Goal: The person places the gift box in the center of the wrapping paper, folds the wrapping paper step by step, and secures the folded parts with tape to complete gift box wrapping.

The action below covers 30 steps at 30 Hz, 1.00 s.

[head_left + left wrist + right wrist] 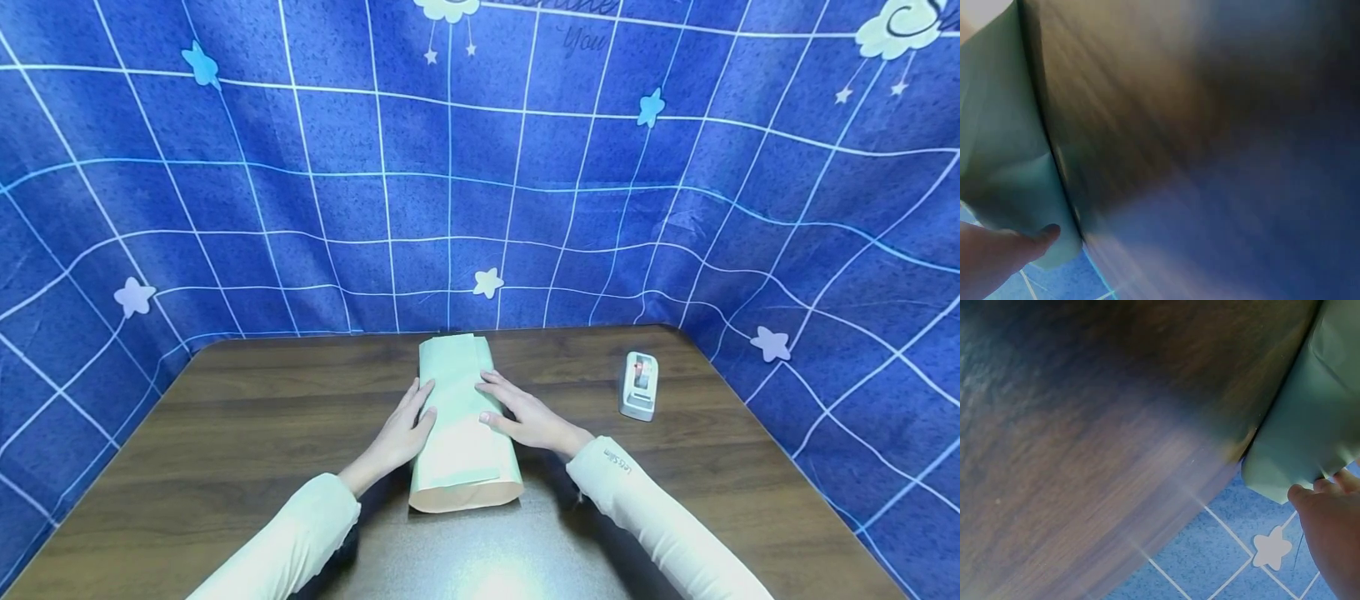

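A pale green sheet of paper, formed into a flattened tube (457, 417), lies lengthwise on the wooden table, its open near end showing a cream inside. Along its left side, my left hand (401, 429) rests with extended fingers on the edge. My right hand (528, 414) lies across the right edge, fingers reaching onto the top. In the left wrist view, the thumb (1038, 240) touches the side of the paper tube (1010, 162). Several fingertips of the right hand (1332, 519) meet the paper (1310, 437) in the right wrist view.
A small white device (639, 386) with a window on top, resembling a tape dispenser, stands at the right on the brown wooden table (300, 417). Blue cloth (480, 192) with white grid lines and stars hangs behind the table and along its sides.
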Each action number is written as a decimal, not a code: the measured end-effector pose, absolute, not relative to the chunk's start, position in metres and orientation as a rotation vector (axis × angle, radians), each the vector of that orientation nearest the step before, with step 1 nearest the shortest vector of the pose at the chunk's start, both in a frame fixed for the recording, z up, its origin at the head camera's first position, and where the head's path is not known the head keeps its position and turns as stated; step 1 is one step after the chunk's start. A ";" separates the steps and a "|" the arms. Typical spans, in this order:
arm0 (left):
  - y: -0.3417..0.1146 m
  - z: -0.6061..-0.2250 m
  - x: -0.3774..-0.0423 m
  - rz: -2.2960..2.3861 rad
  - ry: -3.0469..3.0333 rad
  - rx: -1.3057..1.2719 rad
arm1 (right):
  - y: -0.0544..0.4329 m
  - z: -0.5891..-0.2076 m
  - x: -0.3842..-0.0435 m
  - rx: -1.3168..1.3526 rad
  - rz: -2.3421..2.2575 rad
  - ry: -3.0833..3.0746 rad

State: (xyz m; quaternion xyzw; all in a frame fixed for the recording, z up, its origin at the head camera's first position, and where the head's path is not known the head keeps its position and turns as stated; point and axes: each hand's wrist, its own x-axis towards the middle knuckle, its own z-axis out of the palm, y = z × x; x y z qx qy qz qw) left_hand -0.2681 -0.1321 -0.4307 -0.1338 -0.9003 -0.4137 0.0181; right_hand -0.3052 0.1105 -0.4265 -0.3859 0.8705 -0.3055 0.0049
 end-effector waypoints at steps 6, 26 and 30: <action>-0.140 -0.429 -0.271 -1.145 -2.802 -0.543 | 0.111 -0.427 -0.306 -1.180 -0.960 2.725; -0.150 -0.423 -0.284 -0.714 -2.744 -0.875 | 0.109 -0.421 -0.306 -1.234 -1.019 2.701; -0.149 -0.421 -0.285 -0.706 -2.756 -0.875 | 0.113 -0.419 -0.307 -1.210 -1.056 2.708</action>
